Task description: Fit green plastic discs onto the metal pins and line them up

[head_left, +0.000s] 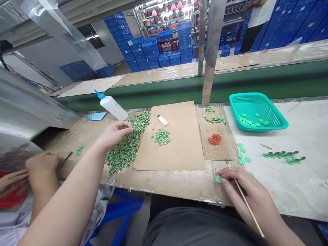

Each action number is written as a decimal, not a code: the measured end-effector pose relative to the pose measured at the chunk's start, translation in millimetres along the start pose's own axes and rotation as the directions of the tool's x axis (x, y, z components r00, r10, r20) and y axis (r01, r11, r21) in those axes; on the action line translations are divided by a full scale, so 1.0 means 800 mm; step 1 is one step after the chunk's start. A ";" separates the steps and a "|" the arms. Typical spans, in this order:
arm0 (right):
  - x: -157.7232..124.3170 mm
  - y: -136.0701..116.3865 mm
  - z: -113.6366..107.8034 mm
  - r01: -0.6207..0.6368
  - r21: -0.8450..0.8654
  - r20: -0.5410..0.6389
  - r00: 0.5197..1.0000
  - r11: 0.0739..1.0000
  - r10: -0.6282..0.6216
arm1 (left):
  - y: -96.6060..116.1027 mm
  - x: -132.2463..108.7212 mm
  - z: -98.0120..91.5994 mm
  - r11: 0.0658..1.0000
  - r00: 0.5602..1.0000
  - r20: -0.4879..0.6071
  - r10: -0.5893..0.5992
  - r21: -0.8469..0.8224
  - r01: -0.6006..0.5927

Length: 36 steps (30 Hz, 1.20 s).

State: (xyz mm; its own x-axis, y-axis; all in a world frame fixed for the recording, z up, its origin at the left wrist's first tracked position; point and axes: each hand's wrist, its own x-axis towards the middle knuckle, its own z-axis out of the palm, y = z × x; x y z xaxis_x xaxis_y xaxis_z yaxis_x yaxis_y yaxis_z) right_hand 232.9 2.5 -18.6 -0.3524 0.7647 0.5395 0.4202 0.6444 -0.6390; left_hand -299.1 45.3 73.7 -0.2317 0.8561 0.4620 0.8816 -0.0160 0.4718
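My left hand (118, 134) reaches over a large heap of small green-and-brown pieces (125, 150). Its thumb and fingertips are pinched together; whether a piece is between them I cannot make out. In my right hand (252, 191), near the front edge of the table, a thin wooden-handled paintbrush (243, 196) lies across the fingers, tip pointing away from me. Thumb and forefinger of that hand also pinch a round green disc (218, 179). Beyond it, an orange-red cap of liquid (216, 139) stands on a speckled cardboard square (208, 155). A smaller pile of pieces (162, 137) lies on a cardboard sheet (181, 150).
A white bottle with a blue nozzle (114, 107) stands at the back left, and a small white tube (163, 120) lies on the cardboard. At right are a green basket (258, 128) of discs and rows of discs bearing dark pieces (280, 154). Another person's hand (42, 165) is at far left.
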 end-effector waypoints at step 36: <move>0.014 -0.058 -0.037 -0.485 0.442 0.222 0.874 0.754 0.432 | 0.300 -0.192 0.138 0.644 0.946 0.320 0.056 -0.735 0.211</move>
State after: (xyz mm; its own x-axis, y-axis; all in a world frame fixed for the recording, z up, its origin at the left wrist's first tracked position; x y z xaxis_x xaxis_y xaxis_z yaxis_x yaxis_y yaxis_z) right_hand 234.5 -18.5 33.3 -0.3123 0.9471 0.0736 0.1183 0.1157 -0.9862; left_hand -6.5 -33.0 32.6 -0.0382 0.9741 0.2227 0.2164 -0.2095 0.9536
